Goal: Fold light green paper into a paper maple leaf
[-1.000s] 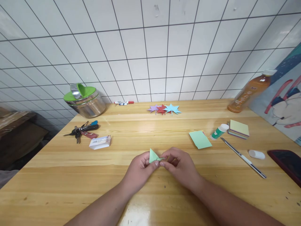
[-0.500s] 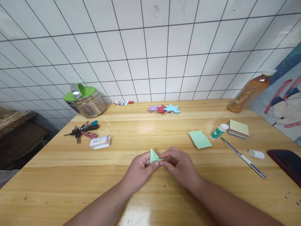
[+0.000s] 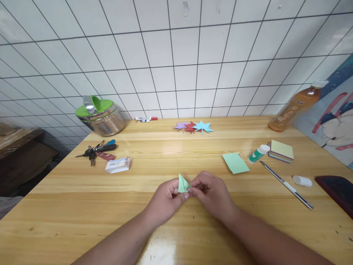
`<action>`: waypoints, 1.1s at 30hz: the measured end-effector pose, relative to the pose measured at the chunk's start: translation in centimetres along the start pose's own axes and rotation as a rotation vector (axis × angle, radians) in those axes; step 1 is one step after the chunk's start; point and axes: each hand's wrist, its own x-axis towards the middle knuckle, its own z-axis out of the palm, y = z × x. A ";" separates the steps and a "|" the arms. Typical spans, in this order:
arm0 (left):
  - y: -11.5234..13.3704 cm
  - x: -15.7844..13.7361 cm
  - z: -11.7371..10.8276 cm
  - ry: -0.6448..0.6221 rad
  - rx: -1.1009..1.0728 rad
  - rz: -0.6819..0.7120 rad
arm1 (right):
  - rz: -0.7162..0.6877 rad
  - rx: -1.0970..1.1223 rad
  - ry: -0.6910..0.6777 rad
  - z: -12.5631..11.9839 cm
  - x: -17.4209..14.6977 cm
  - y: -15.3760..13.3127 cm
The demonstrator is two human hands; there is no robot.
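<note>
A small folded piece of light green paper (image 3: 182, 184) is held between both hands above the near middle of the table. My left hand (image 3: 167, 200) grips its left and lower side, thumb in front and fingers behind. With thumb and forefinger, my right hand (image 3: 211, 189) pinches the paper's right tip; that tip is mostly hidden by the fingers. To the right of my right hand lies a flat stack of light green square sheets (image 3: 235, 163).
Purple, red and light blue paper leaves (image 3: 202, 126) lie near the wall. At right are a glue stick (image 3: 258, 154), its cap (image 3: 302, 180), a utility knife (image 3: 286, 184), a paper pad (image 3: 281, 150), phone (image 3: 336, 193) and bottle (image 3: 298, 106). Keys (image 3: 96, 150), a small box (image 3: 118, 165) and a pot (image 3: 100, 116) are left.
Both hands still hold the green paper. It has tilted slightly, so more of its folded front face shows. The view has shifted a little.
</note>
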 end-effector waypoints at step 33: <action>0.3 0.0 -0.2 0.013 0.026 0.005 | -0.026 0.152 -0.036 0.1 0.1 -0.3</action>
